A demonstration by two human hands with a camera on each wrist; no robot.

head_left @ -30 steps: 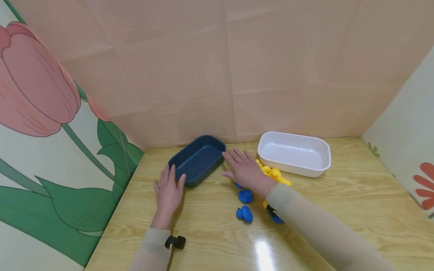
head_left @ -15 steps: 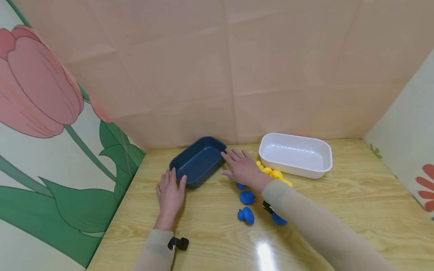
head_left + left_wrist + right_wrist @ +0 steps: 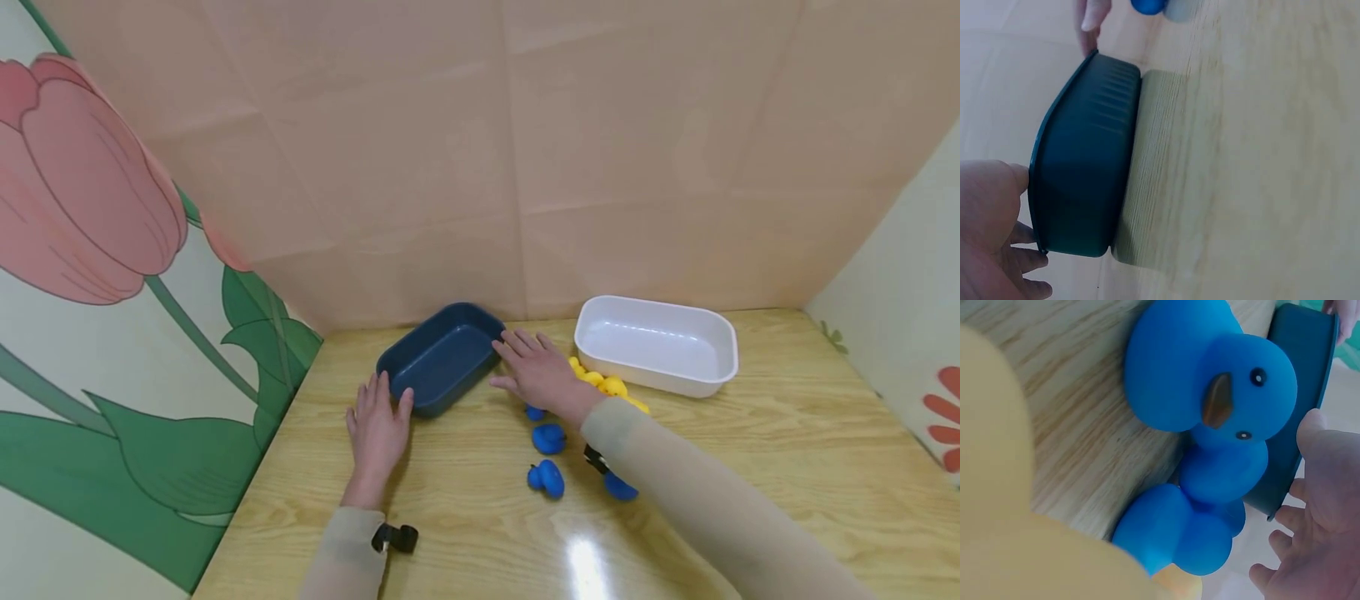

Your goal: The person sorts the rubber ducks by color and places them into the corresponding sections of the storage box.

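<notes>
Left hand [image 3: 378, 442]: bare and unclenched, its fingers are lying extended and relaxed, touching the near-left end of a glossy, dark blue rectangular tray [image 3: 442, 358] with rounded corners.
Right hand [image 3: 540, 375]: bare and unclenched, its fingers are spreading loosely at the tray's far-right end; I cannot tell whether they are pressing the rim.
Sleeves: beige fabric sleeves [image 3: 690, 483] are covering both arms; the left arm is pointing forward, the right slanting leftward over some toys.
Dark blue tray: it is standing level on a pale wood-grain table [image 3: 465, 517], lying diagonally between the hands.
Ducks: small, smooth blue toy ducks [image 3: 551, 479] are sitting below and beside the right hand; round yellow toy ducks [image 3: 612, 387] are clustering before a white rectangular tray [image 3: 656, 377].
</notes>
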